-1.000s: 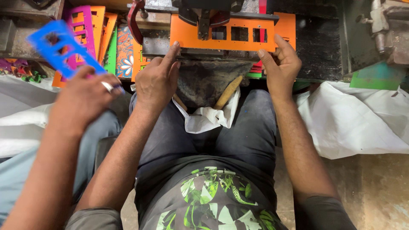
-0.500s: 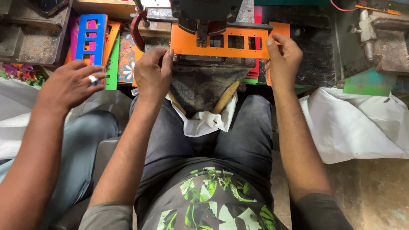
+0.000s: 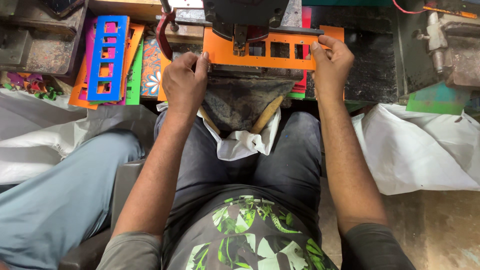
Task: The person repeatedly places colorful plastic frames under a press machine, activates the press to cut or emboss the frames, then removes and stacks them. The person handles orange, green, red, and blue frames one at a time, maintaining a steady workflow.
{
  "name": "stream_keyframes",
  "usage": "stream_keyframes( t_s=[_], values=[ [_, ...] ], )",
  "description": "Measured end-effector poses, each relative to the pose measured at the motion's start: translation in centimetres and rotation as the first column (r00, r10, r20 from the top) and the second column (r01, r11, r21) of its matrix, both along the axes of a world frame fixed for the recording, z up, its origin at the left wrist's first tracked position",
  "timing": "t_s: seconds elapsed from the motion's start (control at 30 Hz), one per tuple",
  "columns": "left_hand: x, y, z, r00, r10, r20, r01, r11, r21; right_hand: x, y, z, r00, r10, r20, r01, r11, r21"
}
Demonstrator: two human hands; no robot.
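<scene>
Press head (image 3: pixel 245 20) over orange strip (image 3: pixel 275 56)

The orange strip (image 3: pixel 280 56) looks like smooth, matt plastic. The punch machine (image 3: pixel 245 15) is dark, worn metal. The white cloth (image 3: pixel 245 142) looks soft and crumpled.

The press head (image 3: pixel 245 17) is cut off by the top edge and covers the orange strip's (image 3: pixel 280 60) upper middle. The left hand's (image 3: pixel 186 82) fingertips seem tucked beneath it.
</scene>
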State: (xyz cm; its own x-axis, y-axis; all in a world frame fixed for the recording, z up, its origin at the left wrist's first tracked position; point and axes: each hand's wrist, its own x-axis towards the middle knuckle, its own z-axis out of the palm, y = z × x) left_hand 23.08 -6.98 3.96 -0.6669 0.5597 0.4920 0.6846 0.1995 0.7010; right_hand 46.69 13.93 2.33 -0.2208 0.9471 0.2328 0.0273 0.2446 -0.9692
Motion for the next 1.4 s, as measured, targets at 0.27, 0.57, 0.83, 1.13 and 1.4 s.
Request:
stream_keyframes(
  t_s=[0.27,0.57,0.83,1.13,1.4],
  values=[
    [-0.1,-0.1,0.0,0.999,-0.029,-0.027,0.029,1.0,-0.002,0.1,0.2,-0.2,0.999,-0.016,0.037,0.017,0.999,-0.033],
    [-1.2,-8.5,-1.4,0.863,-0.185,0.471,0.212,0.977,-0.004,7.5,-5.9,-0.3,0.92,0.388,0.044,-0.33,0.833,-0.443],
    [-7.4,-12.8,-4.1,0.726,0.055,0.685,-0.136,0.989,0.064,-2.4,-18.2,-5.9,0.685,0.627,-0.371,-0.689,0.391,-0.611],
    [-7.3,-5.0,-7.0,0.888,0.166,0.429,-0.2,0.979,0.033,-13.3,-20.4,-7.3,0.73,0.562,-0.388,-0.67,0.475,-0.571],
    [-8.0,-5.8,-5.9,0.951,0.129,0.28,-0.158,0.984,0.084,-2.5,-16.1,-8.9,0.645,0.762,-0.063,-0.653,0.505,-0.565]
  ],
)
